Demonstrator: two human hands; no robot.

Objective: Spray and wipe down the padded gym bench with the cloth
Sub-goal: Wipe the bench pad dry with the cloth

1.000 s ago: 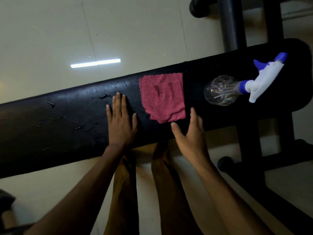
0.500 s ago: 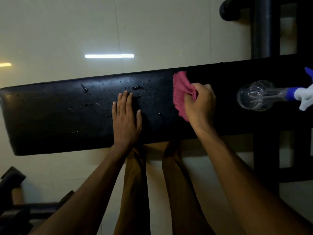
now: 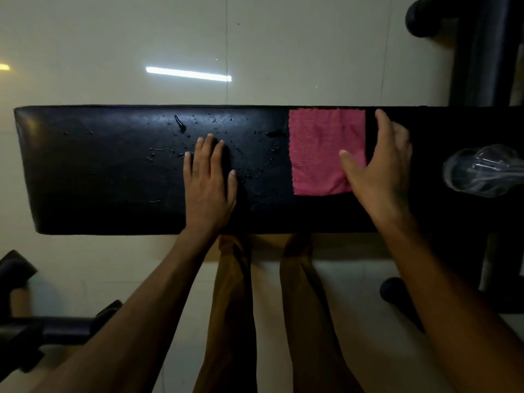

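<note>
The black padded bench point(image 3: 99, 171) runs left to right across the view, with spray droplets point(image 3: 181, 126) scattered on its middle. A pink cloth point(image 3: 317, 154) lies spread flat on the pad, right of centre. My left hand point(image 3: 208, 182) rests palm down on the wet pad, just left of the cloth. My right hand point(image 3: 380, 171) is open at the cloth's right edge, with its thumb on the cloth and its fingers on the bare pad. A clear spray bottle point(image 3: 482, 171) lies on its side at the far right, its head cut off by the frame.
A black frame post point(image 3: 482, 52) rises behind the bench at the top right. A rounded black foot point(image 3: 397, 290) sits on the floor below the bench's right end. Dark equipment point(image 3: 42, 330) lies at the bottom left. My legs point(image 3: 235, 307) stand against the bench's near side on the pale tiled floor.
Half a second ago my right hand held the cloth bunched up; now the cloth lies spread flat and the hand is open at its edge. The left hand stayed in place.
</note>
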